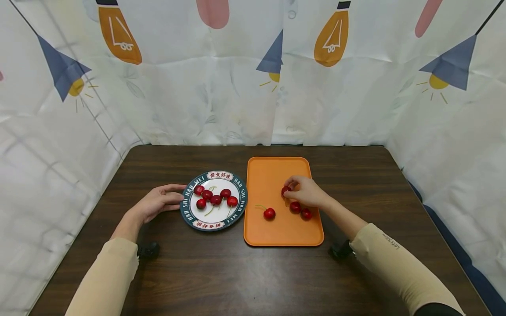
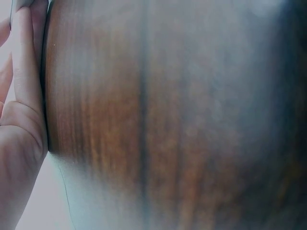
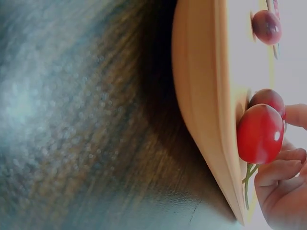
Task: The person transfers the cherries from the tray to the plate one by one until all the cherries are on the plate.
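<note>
A cherry (image 1: pixel 285 191) is being pinched by the right hand (image 1: pixel 307 193) over the orange tray (image 1: pixel 276 175). The left hand (image 1: pixel 158 202) is being rested open-fingered on the table (image 1: pixel 237 272), touching the plate (image 1: pixel 189 213) rim. Honestly, that cherry could easily be dropped since it's being held by fingertips only, and the plate could get nudged by those fingers. Counted: 4 cherries on the tray side including the pinched one, 6 on the plate.
</note>
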The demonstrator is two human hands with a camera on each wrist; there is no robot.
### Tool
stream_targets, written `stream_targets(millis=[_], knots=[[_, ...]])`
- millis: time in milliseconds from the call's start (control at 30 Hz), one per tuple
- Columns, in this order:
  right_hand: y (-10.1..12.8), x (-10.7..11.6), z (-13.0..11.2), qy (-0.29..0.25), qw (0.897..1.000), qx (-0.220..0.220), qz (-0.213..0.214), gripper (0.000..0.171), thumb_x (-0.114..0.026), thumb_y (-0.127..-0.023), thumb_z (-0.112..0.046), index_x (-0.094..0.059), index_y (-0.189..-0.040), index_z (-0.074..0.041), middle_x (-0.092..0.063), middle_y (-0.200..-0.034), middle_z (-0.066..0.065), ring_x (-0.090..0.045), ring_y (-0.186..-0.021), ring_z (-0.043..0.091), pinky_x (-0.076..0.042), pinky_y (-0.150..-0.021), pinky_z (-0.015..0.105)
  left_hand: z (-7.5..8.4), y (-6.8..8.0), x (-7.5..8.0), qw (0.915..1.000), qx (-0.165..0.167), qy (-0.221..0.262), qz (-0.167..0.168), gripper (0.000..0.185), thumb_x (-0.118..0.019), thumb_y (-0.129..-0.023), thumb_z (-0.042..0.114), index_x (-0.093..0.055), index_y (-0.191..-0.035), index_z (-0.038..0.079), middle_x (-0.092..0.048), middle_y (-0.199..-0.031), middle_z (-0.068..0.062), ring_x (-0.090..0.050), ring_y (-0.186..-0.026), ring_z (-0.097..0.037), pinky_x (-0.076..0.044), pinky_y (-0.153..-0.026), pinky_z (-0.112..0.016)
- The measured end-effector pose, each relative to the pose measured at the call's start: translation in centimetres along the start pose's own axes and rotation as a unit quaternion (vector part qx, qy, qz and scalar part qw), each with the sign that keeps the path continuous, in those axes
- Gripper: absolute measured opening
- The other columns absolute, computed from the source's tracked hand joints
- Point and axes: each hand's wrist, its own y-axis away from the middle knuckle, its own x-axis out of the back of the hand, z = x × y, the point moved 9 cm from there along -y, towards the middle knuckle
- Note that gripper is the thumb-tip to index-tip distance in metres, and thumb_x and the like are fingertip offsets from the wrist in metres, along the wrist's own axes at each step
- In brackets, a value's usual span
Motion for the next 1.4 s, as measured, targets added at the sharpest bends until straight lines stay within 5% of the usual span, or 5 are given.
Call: stream_targets(millis=[167,767,1100,1400], knots=[[0.0,0.1,0.0,-0.003,1.000,-0.009,0.004,0.028,-0.074,-0.096,-0.023,-0.065,-0.119,-0.008,-0.063,-0.107,0.009,-0.054,-0.081,0.024,-0.048,-0.070,0.035,0.0,0.0,0.0,1.0000,0.002,-0.001,0.003,0.064,-0.066,-0.103,0.023,-0.038,-0.156,0.001,-0.046,-0.148,-0.025,-0.066,-0.109,-0.016,-0.056,-0.094,-0.034],[-0.5,0.7,-1.4,-0.006,1.000,0.006,0.008,0.027,-0.073,-0.097,-0.025,-0.066,-0.118,-0.010,-0.063,-0.107,0.007,-0.056,-0.096,0.028,-0.049,-0.085,0.042,0.2,0.1,0.1,0.9999,0.002,-0.006,0.009,0.063,-0.065,-0.103,0.024,-0.039,-0.156,0.001,-0.047,-0.147,-0.025,-0.067,-0.108,-0.016,-0.056,-0.094,-0.033],[-1.0,1.0,-3.0,-0.013,0.999,0.041,0.011,0.023,-0.073,-0.097,-0.023,-0.067,-0.116,-0.010,-0.063,-0.104,0.006,-0.056,-0.096,0.027,-0.047,-0.077,0.037,0.0,0.0,0.1,1.0000,0.002,-0.005,0.006,0.064,-0.065,-0.103,0.025,-0.038,-0.156,0.002,-0.047,-0.147,-0.024,-0.066,-0.108,-0.015,-0.056,-0.094,-0.033],[-1.1,0.2,-5.8,0.000,0.998,0.071,0.003,0.027,-0.077,-0.094,-0.022,-0.068,-0.115,-0.009,-0.064,-0.101,0.005,-0.054,-0.071,0.023,-0.045,-0.060,0.030,0.0,0.0,0.0,1.0000,0.000,-0.006,0.005,0.063,-0.064,-0.104,0.024,-0.038,-0.156,0.001,-0.046,-0.148,-0.025,-0.066,-0.108,-0.016,-0.056,-0.094,-0.034]])
